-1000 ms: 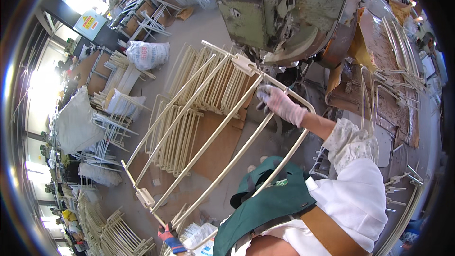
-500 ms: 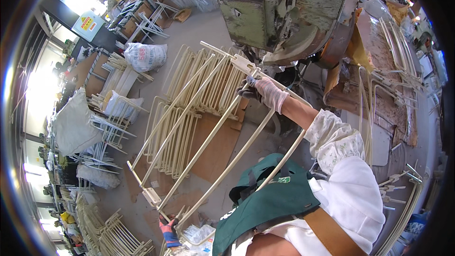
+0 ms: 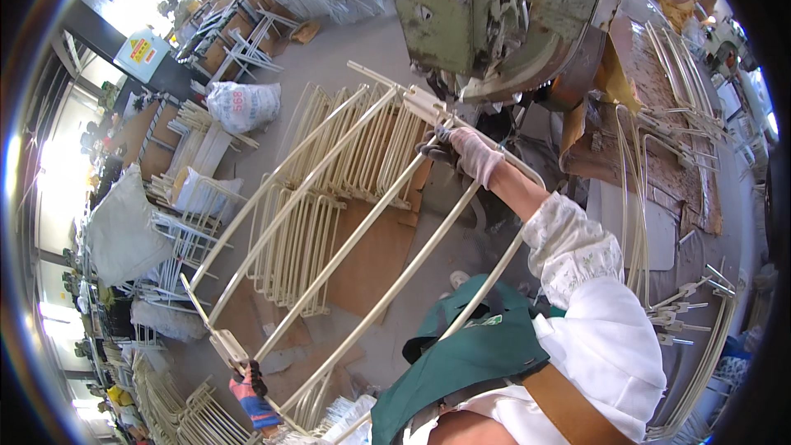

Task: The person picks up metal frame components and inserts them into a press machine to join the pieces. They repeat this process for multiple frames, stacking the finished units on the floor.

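A large cream tubular metal frame [image 3: 338,259] with several long parallel bars slants across the middle of the view. My right hand [image 3: 470,155], in a pale glove with dark fingers, grips its upper end beside a flat bracket plate [image 3: 424,105]. At the lower left, my left hand [image 3: 251,395], in a red and blue glove with dark fingertips, is closed around the other end, just below a second bracket [image 3: 229,346]. The frame's upper end lies just below the head of a worn green machine [image 3: 437,29]; whether they touch, I cannot tell.
Similar cream frames [image 3: 292,247] stand in rows on cardboard [image 3: 367,247] beyond the held one. More bent tubes [image 3: 630,189] lean at the right by a worn bench [image 3: 659,165]. White sacks [image 3: 243,107] and stacked parts line the left side.
The frame's lower end has swung left and slightly down, and my left hand has moved with it. My right hand keeps its grip near the machine.
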Demonstrator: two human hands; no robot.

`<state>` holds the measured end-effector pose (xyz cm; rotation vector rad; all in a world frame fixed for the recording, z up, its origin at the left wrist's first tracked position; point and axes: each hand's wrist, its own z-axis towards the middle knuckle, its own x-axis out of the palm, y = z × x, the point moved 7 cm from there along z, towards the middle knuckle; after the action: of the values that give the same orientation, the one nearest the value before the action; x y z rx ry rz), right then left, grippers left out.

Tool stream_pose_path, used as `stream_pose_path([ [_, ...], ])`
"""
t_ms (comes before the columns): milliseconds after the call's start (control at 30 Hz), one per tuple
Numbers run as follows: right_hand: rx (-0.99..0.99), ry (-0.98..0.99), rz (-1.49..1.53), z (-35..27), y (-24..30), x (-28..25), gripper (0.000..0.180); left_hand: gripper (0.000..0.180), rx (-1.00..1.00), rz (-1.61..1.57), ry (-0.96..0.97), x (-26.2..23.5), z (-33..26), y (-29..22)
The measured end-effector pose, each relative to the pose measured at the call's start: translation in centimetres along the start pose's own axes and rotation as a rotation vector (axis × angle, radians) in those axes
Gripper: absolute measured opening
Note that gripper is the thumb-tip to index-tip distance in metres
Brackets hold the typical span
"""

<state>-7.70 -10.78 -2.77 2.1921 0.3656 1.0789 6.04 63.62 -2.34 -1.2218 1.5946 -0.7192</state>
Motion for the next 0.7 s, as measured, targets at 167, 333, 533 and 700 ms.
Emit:
stream_pose_path([
  [167,-0.128,0.049,-0.269,-2.0,1.1,-0.2,0.021,0.014,0.087,0.142,-0.127,5.5,-4.8,-7.4],
  [333,-0.831,-0.026,-0.81,-11.5,2.4,2.0,0.013,0.01,0.188,0.125,-0.134,2.5,-0.2,-3.6],
  [533,-0.541,-0.38,-1.538,-7.5,4.9,-8.6,0.018,0.015,0.129,0.196,-0.191,4.4,1.3,-4.8],
  [700,-0.464,-0.277,-1.251,-6.7,4.5,-9.1,0.019,0.019,0.182,0.224,-0.244,4.3,0.3,-5.7],
])
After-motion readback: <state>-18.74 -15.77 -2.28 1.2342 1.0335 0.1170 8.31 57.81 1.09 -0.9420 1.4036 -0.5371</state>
